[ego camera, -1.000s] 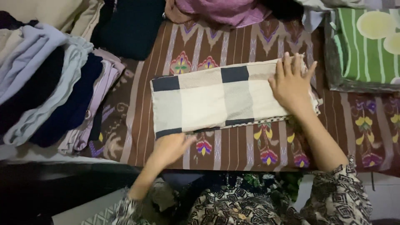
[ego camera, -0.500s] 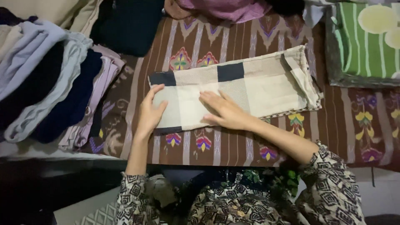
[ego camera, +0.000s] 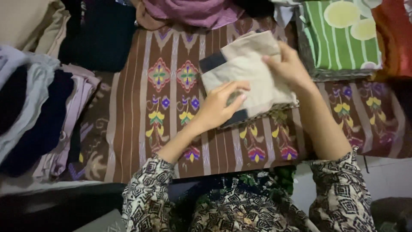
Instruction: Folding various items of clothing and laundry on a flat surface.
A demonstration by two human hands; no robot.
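Observation:
A cream and dark checked cloth (ego camera: 249, 75) lies folded into a small bundle on a brown patterned mat (ego camera: 171, 111). My left hand (ego camera: 219, 105) grips the cloth's near left edge, fingers on top. The far right part of the fold is pinched by my right hand (ego camera: 289, 66). Both arms wear black and white patterned sleeves.
A stack of folded clothes in pale blue, navy and lilac (ego camera: 38, 111) lies at the left. A purple garment (ego camera: 193, 10) sits at the back. A green striped folded cloth (ego camera: 343, 38) and an orange one (ego camera: 392, 38) lie at the right.
The long checked cloth has been folded over from the left into a short bundle. Both hands moved right and now hold it. The camera view shifted right.

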